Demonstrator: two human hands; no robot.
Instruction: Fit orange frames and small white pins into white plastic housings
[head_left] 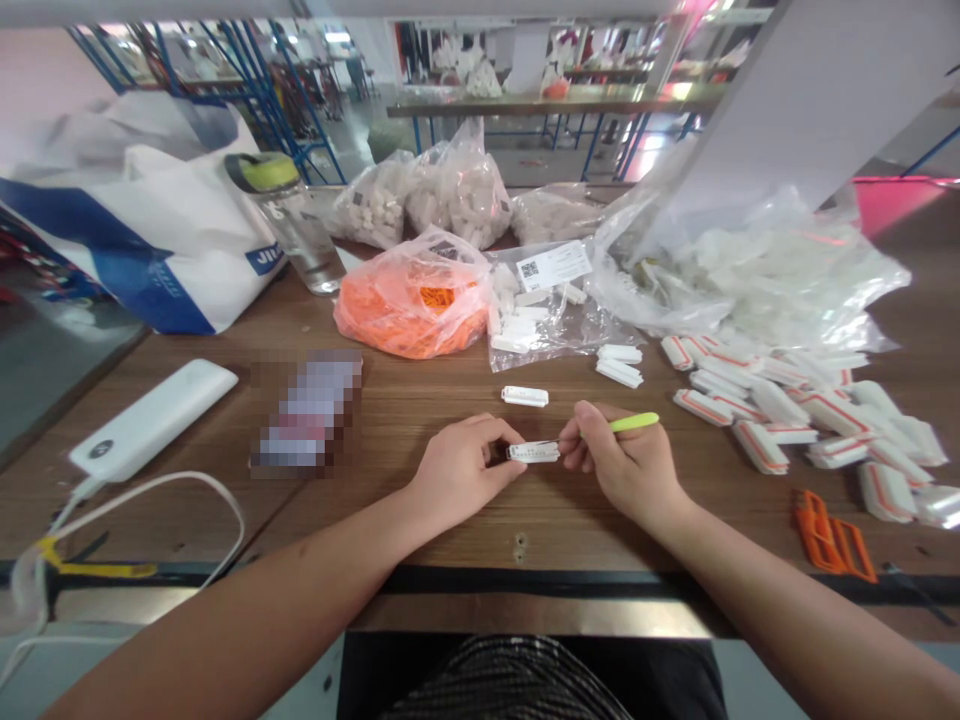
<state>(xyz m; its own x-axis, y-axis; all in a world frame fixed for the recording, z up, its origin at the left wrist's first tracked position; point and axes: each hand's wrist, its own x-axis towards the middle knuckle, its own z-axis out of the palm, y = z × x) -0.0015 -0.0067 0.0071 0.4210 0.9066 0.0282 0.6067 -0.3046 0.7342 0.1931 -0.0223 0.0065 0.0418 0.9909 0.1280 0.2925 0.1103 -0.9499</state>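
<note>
Between thumb and fingers, my left hand [466,465] pinches the left end of a small white plastic case [534,453] with fine dark marks on its face. My right hand [626,460] grips a thin tool with a yellow-green handle [636,422]; its dark, slim tip reaches the right end of the case. Whether the tip is inside the case or only against it, I cannot tell. Just beyond lies another white case [525,396], apart from both hands. Two more white pieces [619,372] rest farther back to the right.
At right is a pile of white cases with orange edging [780,400], near orange frames [832,535]. Behind stand a bag of orange parts [412,310], clear bags [795,275] and a bottle [300,235]. A power bank [154,420] and a blurred-out phone [311,408] lie left.
</note>
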